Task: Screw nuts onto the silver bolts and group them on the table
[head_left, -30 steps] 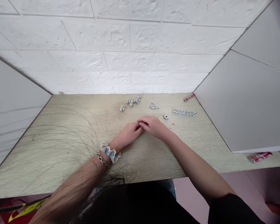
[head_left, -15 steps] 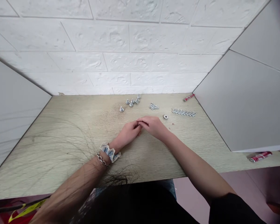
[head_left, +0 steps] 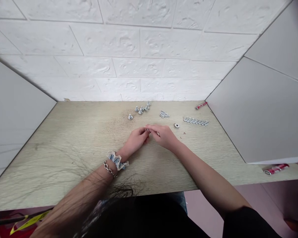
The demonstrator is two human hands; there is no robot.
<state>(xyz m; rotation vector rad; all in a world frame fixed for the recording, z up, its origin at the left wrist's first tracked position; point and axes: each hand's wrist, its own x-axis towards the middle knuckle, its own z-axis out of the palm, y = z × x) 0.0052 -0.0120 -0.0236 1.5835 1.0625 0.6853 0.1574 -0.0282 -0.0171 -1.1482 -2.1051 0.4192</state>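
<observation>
My left hand (head_left: 136, 138) and my right hand (head_left: 164, 135) meet fingertip to fingertip over the middle of the wooden table (head_left: 64, 148). Both pinch a small metal piece (head_left: 149, 131) between them; it is too small to name. A scrunchie and a chain bracelet sit on my left wrist (head_left: 115, 162). Just beyond the hands lie a cluster of short bolts (head_left: 141, 109), a little heap of nuts (head_left: 164, 114), one washer (head_left: 176, 125) and a row of long screws (head_left: 196, 121).
A red-handled tool (head_left: 201, 105) lies at the back right corner. Another red item (head_left: 276, 169) lies at the table's right front edge under the grey side panel (head_left: 263, 109). White brick wall behind, grey panel on the left (head_left: 12, 112).
The hands stay joined at the same spot; the fingers shifted slightly. The view tilted a little, nothing else moved.
</observation>
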